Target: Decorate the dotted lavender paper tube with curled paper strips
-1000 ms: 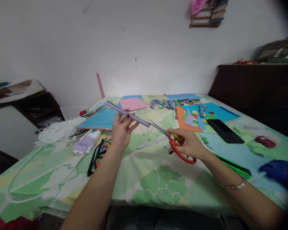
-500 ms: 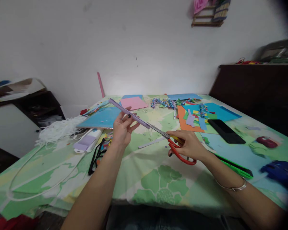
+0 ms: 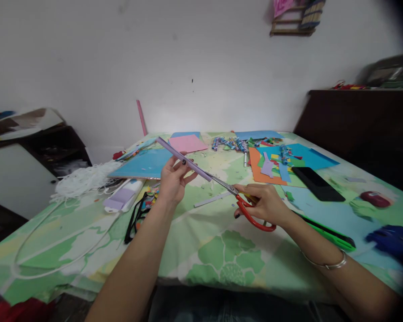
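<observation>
My left hand (image 3: 175,178) is closed on a long, narrow strip of purple paper (image 3: 199,170), which slants down to the right above the table. My right hand (image 3: 263,201) grips scissors with red handles (image 3: 251,218), and something yellow shows beside its fingers. The scissors' blades point up to the left and meet the lower right end of the purple strip. Below the blades, a thin pale strip (image 3: 212,199) lies on the green patterned tablecloth (image 3: 228,255).
Left are white cord (image 3: 83,181), black-framed glasses (image 3: 134,219) and blue paper (image 3: 143,163). Pink paper (image 3: 188,143) and curled paper pieces (image 3: 237,144) lie behind. Right are a black phone (image 3: 317,184), a green-edged case (image 3: 332,233) and a red mouse (image 3: 375,199).
The view has shifted very slightly. Both hands hold the strip and the scissors in nearly the same pose, the strip's upper end a little further right.
</observation>
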The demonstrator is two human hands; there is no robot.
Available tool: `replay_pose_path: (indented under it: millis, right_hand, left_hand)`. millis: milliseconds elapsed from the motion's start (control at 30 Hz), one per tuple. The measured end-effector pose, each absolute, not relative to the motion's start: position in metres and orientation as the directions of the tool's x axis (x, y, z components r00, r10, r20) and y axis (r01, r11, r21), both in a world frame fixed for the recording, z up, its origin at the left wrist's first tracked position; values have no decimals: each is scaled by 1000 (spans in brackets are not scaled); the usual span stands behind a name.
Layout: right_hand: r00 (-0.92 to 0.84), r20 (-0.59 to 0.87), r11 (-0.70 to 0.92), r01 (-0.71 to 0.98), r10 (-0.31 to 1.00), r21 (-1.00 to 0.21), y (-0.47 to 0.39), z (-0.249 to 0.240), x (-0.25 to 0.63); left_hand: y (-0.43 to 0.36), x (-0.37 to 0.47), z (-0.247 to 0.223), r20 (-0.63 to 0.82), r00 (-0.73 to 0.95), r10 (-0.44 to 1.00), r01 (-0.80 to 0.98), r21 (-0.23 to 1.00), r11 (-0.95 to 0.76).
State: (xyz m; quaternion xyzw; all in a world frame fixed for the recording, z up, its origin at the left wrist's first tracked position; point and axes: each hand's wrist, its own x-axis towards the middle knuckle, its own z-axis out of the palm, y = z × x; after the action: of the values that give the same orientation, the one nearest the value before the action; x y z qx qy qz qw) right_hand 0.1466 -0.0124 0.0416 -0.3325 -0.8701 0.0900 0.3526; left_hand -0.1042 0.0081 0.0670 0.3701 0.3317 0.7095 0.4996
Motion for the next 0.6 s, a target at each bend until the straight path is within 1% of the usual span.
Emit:
replay_pose_path:
  millis: [367, 467, 600]
  right_hand:
    - [-518, 550, 749, 541, 655, -382, -13, 38, 145]
    - [-523, 533, 743, 538, 665, -399, -14, 39, 143]
    - [-511, 525, 729, 543, 681, -417, -14, 38, 142]
  left_hand:
    - [9, -103, 65, 144, -231, 962, -449, 862, -236]
    - [8, -101, 65, 133, -207, 969, -435, 875, -213]
    - [7, -100, 65, 124, -214, 969, -435, 876, -208]
